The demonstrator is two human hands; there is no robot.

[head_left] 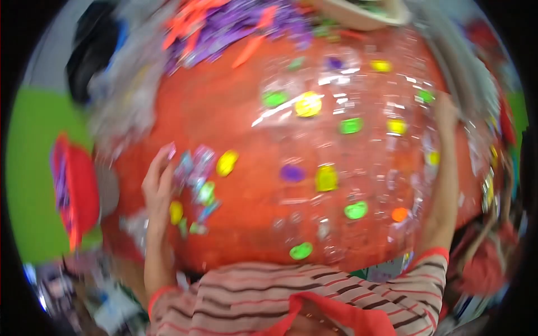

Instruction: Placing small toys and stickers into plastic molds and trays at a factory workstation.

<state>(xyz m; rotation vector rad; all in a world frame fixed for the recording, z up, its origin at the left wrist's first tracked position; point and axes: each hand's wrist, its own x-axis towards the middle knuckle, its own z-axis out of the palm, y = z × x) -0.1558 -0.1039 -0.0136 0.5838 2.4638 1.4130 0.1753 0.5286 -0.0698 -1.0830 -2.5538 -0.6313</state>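
Note:
My left hand point(157, 176) is over the left part of the red table point(224, 106), with a small pink piece point(171, 150) at its closed fingertips. Beside it lies a loose pile of small clear-wrapped pieces point(200, 168) in pink, blue and green, and a yellow piece point(227, 163). My right arm reaches forward, and my right hand point(446, 109) is at the right edge of the clear plastic packets point(364, 162), its fingers blurred. These packets lie in rows, with single green, yellow, purple or orange pieces on or in them; the blur hides which.
A heap of purple and orange strips point(241, 28) lies at the far side, next to a cream tray point(370, 14). Crumpled clear plastic point(126, 95) is at the far left. A red basket point(78, 187) stands off the left edge. Another person point(487, 257) is at the right.

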